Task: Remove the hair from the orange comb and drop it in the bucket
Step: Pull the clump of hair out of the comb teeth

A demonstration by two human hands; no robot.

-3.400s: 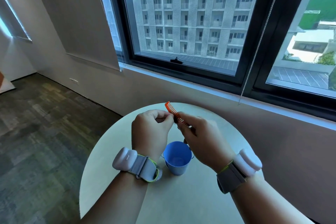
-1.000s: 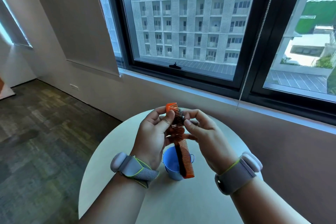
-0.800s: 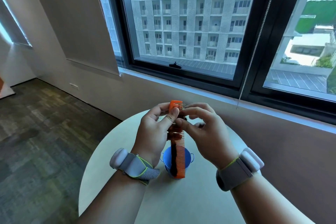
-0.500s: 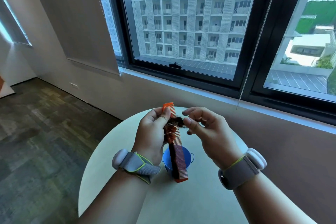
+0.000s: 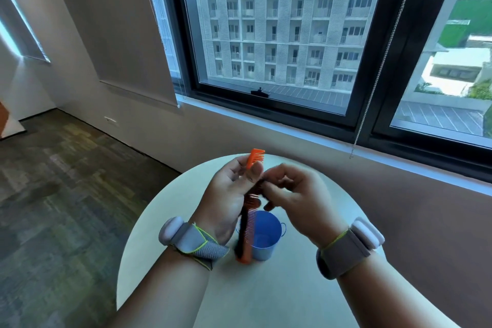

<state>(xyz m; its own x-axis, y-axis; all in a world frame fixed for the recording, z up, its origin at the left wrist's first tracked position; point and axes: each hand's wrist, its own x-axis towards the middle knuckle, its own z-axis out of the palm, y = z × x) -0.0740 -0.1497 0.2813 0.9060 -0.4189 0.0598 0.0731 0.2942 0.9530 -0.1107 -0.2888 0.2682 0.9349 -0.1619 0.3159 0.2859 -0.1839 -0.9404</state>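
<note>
Since half a sec ago my right hand (image 5: 298, 200) has moved back in close to the orange comb (image 5: 249, 226), and the comb has tipped so its low end now hangs down by the near side of the blue bucket (image 5: 263, 237). Before that my right hand was a bit off to the side, pulling a dark clump out. So I think I'm going in for 1 more pull, not dropping yet.

My left hand (image 5: 230, 200) is closed around the top part of the comb, thumb pressed on the front. The top end sticks up over my thumb, the rest hangs down past my palm. It's held nearly straight up and down, w/ the teeth facing right.

My right fingers (image 5: 269, 189) are curled in tight and pinching at the dark hair (image 5: 257, 186) right beside my left thumb. They look shut on it, but the tips are partly hid so I can't be 100% sure. More dark hair runs down the left edge of the comb, so lots is left to pull.

The bucket sits on the round white table (image 5: 279, 295), right under my hands, mouth open and up. I can't see any hair in it from here. Good spot to just let go once the clump comes free.
</note>
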